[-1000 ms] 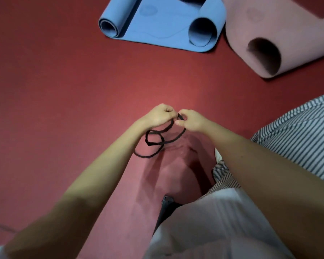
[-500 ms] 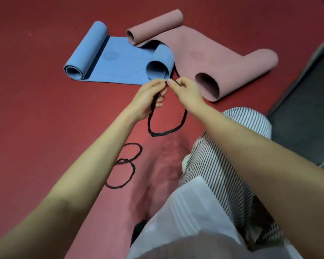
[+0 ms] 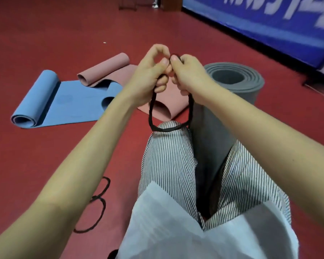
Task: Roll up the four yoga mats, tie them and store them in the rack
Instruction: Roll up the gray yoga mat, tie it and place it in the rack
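Fingers [image 3: 164, 62] of left hand [image 3: 150, 79] and right hand [image 3: 189, 75] pinch the black loop [image 3: 150, 113], its length hanging seemingly straight down.

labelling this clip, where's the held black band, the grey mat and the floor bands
black band [image 3: 166, 130]: head view, bottom of loop
grey mat [image 3: 208, 139]: head view, side wall
floor bands [image 3: 96, 198]: head view, where loops join

soft even light, slight blur, wide-angle warp at edges.
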The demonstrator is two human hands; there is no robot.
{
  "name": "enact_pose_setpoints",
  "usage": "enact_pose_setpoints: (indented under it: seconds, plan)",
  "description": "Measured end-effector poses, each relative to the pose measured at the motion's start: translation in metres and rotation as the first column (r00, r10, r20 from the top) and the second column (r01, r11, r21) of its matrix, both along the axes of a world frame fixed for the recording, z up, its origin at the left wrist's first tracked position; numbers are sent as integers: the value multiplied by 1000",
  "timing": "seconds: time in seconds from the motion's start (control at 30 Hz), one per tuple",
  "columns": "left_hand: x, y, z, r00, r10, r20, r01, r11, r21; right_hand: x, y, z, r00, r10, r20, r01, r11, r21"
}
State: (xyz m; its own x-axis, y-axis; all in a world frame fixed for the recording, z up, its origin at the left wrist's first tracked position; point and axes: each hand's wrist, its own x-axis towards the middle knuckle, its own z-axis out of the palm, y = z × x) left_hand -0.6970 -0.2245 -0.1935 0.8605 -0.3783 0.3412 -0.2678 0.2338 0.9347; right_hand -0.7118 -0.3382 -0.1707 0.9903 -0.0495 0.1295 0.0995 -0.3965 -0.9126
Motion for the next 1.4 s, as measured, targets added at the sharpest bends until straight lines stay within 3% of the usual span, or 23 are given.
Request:
enact_pose_setpoints:
  seconds: [0.1, 0.23, 0.33, 0.43, 0.5, 0.57, 0.67, 0.93, 1.0, 1.1, 1.33, 1.4]
  plan:
    - [-7, -21, 13, 998, -59, -17, 59, 998, 6, -13, -13, 13, 995, -83, -52, 87, 993, 79]
    - [-13, -39, 29, 992, -94, 79, 85, 991, 107, -30, -43, 26, 977, -161, 143, 170, 984, -54]
    - [-9, -55, 37, 938, 41, 345, -171, 919, 356, -40, -73, 33, 947, -132, 291, 197, 958, -206]
    - [1, -72, 37, 812, -16, 584, -397, 718, 572, -39, -103, 30, 931, -100, 351, 277, 821, -499]
    - [3, -82, 38, 790, -19, 613, -492, 578, 651, -41, -118, 25, 930, -119, 347, 313, 751, -581]
    - [1, -92, 40, 779, -14, 627, -537, 503, 678, -43, -131, 19, 938, -147, 315, 326, 689, -648]
    - [2, -102, 42, 772, -53, 633, -566, 396, 723, -41, -147, 13, 941, -214, 263, 336, 699, -631]
    - [15, -111, 45, 850, -23, 527, -499, 285, 818, -27, -149, 20, 968, -251, -8, 186, 738, -648]
    - [14, -111, 49, 878, -8, 479, -456, 295, 840, -20, -153, 20, 973, -227, -39, 158, 780, -606]
    - [15, -113, 55, 950, 16, 310, -281, 472, 836, -14, -159, 22, 971, -231, -56, 180, 870, -459]
    - [31, -121, 51, 990, 137, -19, -72, 630, 773, 0, -168, 21, 952, -280, -125, 209, 890, -405]
    - [36, -119, 42, 984, 142, -108, -15, 669, 743, -1, -171, 19, 942, -249, -227, 178, 940, -292]
